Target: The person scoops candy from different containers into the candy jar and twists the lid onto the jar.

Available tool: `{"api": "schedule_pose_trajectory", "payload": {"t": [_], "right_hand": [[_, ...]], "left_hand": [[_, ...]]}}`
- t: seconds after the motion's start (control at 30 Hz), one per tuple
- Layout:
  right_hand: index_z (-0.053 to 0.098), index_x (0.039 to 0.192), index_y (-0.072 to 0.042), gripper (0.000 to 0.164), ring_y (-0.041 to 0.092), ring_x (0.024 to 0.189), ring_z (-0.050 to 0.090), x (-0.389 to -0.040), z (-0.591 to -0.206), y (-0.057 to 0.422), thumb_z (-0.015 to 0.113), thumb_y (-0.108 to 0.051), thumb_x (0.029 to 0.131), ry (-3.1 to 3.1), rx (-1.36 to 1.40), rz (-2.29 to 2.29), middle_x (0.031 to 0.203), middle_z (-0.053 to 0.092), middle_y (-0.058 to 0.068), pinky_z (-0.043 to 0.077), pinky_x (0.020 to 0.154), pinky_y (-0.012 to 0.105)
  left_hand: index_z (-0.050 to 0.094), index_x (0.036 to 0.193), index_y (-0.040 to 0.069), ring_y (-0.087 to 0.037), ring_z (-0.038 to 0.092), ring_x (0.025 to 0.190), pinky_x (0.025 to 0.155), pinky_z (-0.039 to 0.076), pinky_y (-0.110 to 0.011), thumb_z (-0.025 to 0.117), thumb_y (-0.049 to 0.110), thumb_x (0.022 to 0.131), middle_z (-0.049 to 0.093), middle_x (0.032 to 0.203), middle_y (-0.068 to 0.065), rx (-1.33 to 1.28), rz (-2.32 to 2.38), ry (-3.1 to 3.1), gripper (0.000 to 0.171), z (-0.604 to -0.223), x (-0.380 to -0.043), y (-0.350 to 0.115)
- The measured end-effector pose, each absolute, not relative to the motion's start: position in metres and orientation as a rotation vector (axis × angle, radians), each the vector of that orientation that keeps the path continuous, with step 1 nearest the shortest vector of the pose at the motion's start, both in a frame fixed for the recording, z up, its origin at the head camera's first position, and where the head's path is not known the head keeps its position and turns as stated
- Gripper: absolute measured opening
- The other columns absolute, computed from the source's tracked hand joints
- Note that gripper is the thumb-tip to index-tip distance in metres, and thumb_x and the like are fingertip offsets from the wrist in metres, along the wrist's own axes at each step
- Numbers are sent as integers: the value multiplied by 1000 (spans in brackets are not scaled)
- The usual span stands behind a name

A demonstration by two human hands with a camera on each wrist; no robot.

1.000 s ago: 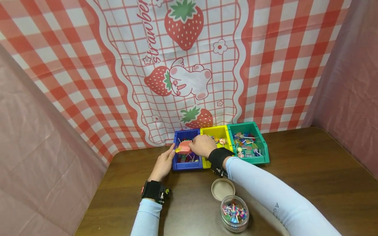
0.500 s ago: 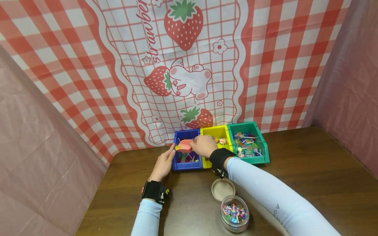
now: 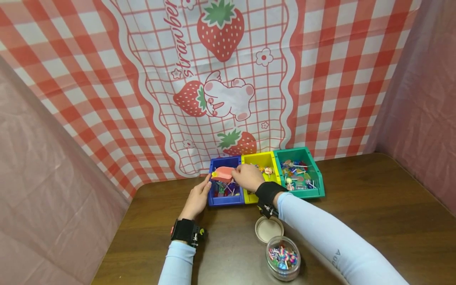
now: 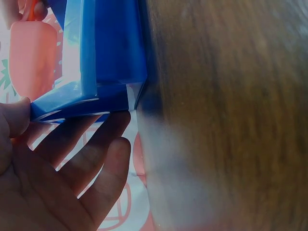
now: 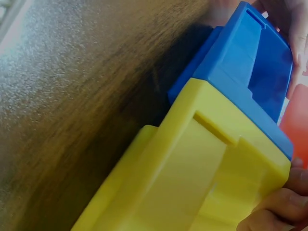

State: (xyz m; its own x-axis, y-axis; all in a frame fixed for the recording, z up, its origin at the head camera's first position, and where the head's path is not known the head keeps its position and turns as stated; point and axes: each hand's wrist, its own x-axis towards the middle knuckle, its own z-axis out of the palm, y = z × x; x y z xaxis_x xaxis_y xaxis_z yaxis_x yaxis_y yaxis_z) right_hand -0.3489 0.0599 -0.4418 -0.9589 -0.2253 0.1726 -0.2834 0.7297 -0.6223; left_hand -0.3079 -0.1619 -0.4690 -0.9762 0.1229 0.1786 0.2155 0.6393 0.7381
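In the head view my right hand (image 3: 249, 178) pinches the handle of a pink scoop (image 3: 224, 174) over the blue bin (image 3: 228, 200). A small yellow piece (image 3: 214, 174) shows at the scoop's mouth, beside the bin's left rim. My left hand (image 3: 196, 199) lies along that side of the bin. The left wrist view has its thumb (image 4: 20, 115) at the rim and its spread, fairly straight fingers (image 4: 77, 161) against the outer wall. Inside the blue bin lie small lollipops and other candy-like pieces, partly hidden under the scoop.
A yellow bin (image 3: 260, 157), partly behind my right hand, and a green bin (image 3: 313, 192) adjoin the blue one, both holding candy pieces. Nearer me, an open clear jar (image 3: 283, 273) of colourful pieces stands against a round lid (image 3: 268, 229). A strawberry-print cloth (image 3: 228, 95) hangs behind.
The pink scoop has shifted slightly away from me and changed its tilt, the yellow piece moving with its mouth. My right hand has edged a little rightward. My left hand has stayed put.
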Motion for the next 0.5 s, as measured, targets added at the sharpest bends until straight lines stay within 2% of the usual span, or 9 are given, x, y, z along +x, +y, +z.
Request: {"api": "schedule_pose_trajectory", "payload": {"t": [0.5], "right_hand": [[45, 60, -13, 48, 17, 44, 39, -345, -444, 62, 48, -35, 102, -2777, 392, 1223, 53, 36, -2, 28, 46, 29]], "left_hand": [[45, 151, 17, -34, 45, 135, 110, 32, -53, 46, 27, 108, 50, 145, -16, -278, -1273, -2735, 45, -469, -307, -162]]}}
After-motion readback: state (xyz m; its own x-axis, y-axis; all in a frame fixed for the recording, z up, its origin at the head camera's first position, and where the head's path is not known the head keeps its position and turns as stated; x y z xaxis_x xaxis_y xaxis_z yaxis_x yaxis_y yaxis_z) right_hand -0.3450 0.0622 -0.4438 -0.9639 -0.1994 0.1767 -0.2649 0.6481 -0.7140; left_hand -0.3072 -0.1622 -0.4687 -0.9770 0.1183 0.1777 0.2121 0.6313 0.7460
